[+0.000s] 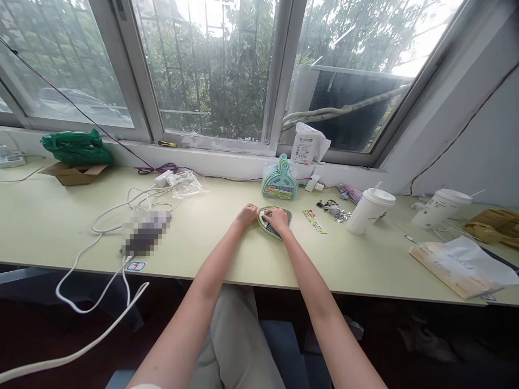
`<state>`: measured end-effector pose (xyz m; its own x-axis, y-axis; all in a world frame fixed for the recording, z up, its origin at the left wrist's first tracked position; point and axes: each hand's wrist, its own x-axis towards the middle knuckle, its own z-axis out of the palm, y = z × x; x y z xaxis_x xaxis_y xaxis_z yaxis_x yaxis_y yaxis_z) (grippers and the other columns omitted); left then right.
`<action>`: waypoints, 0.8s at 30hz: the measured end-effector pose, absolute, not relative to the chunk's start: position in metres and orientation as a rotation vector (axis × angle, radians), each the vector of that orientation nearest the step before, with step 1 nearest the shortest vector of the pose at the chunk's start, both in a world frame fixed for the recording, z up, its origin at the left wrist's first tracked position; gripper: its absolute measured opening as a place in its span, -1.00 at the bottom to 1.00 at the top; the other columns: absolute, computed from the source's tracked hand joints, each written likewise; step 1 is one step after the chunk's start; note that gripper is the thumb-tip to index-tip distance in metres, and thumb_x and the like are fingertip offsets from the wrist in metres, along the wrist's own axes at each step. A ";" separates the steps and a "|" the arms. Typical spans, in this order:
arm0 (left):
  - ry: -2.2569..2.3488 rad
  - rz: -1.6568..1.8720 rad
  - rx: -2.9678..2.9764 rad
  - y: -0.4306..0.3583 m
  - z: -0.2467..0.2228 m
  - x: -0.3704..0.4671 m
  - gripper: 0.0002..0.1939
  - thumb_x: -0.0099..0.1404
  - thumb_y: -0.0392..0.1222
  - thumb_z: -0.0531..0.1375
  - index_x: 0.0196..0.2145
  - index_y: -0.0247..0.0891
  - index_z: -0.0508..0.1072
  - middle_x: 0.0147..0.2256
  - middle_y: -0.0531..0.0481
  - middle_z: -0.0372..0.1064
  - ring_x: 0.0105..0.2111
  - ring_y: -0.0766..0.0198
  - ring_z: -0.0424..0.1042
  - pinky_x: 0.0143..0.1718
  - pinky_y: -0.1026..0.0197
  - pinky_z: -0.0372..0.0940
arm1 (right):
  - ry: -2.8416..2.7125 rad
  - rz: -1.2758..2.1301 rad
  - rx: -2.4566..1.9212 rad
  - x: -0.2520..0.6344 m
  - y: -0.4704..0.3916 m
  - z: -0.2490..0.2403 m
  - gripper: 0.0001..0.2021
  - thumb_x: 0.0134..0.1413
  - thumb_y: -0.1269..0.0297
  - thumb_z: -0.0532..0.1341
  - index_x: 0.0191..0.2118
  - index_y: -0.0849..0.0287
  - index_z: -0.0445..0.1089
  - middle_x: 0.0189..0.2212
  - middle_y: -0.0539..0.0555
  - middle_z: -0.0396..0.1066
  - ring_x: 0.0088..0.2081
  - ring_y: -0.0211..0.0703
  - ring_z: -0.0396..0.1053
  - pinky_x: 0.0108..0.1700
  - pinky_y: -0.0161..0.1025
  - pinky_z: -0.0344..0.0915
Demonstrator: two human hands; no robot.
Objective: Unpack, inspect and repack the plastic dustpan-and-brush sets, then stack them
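Currently, one dustpan-and-brush set [265, 229] on the worktop [251, 265], left hand [247, 215] pinching its rim, right hand [277, 219] over it, grip unclear; handling apparently unfinished, label card [314, 221] loose to its right, bagged dustpan stack [279, 181] behind it.

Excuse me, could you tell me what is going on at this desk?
A person seated at the desk has both hands on a small green dustpan-like item: the left hand at its edge, the right hand over its middle. Similar green pieces stand just behind, by the window. A printed label strip lies to the right.
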<state>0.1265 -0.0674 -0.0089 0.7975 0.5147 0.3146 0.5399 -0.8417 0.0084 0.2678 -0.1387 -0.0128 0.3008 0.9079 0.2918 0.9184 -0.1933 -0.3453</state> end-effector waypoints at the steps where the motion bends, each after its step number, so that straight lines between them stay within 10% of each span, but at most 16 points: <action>1: -0.866 -0.501 -2.904 -0.066 -0.009 0.125 -0.69 0.23 -0.49 -0.08 -0.24 -0.34 0.41 -0.22 -0.33 0.39 -0.17 0.03 0.37 -0.08 0.04 0.08 | -1.622 -0.043 -2.116 0.267 -0.138 -0.014 -0.80 0.05 0.18 0.17 -0.25 0.10 0.48 -0.15 0.08 0.47 -0.03 -0.02 0.26 -0.08 -0.18 0.14; 10: -1.684 -1.931 -3.252 -0.076 -0.013 0.135 -0.48 0.27 -0.12 0.05 0.16 -0.25 0.06 0.08 -0.26 0.22 0.08 0.07 0.24 0.05 -0.01 0.14 | -1.095 -0.049 -1.880 0.277 -0.133 -0.019 -0.76 0.00 0.16 0.17 -0.25 0.18 0.43 -0.20 0.12 0.47 -0.11 -0.07 0.32 -0.09 -0.24 0.19; 16: -1.563 -1.757 -4.002 -0.094 -0.017 0.151 -0.49 0.16 -0.10 0.20 0.04 -0.17 0.15 0.01 -0.14 0.29 -0.03 0.13 0.33 -0.08 0.13 0.27 | -1.135 -0.014 -1.754 0.281 -0.132 -0.017 -0.69 0.12 0.18 0.04 -0.15 0.20 0.41 -0.14 0.15 0.43 -0.09 -0.08 0.31 -0.04 -0.20 0.21; 24: -2.237 -2.431 -3.037 -0.048 -0.020 0.114 -0.59 0.20 -0.10 0.16 -0.02 -0.14 0.15 -0.09 -0.09 0.32 -0.15 0.17 0.39 -0.16 0.13 0.32 | -0.831 -0.096 -2.417 0.337 -0.161 -0.030 -0.41 0.14 0.23 0.04 0.24 0.43 0.04 0.29 0.42 -0.13 0.32 0.22 -0.28 0.20 0.30 -0.26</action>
<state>0.1141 -0.0485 -0.0195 0.3369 0.9408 -0.0376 -0.1152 0.0809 0.9900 0.3368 -0.1612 -0.0298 0.8037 0.5427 0.2439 0.5839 -0.6406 -0.4987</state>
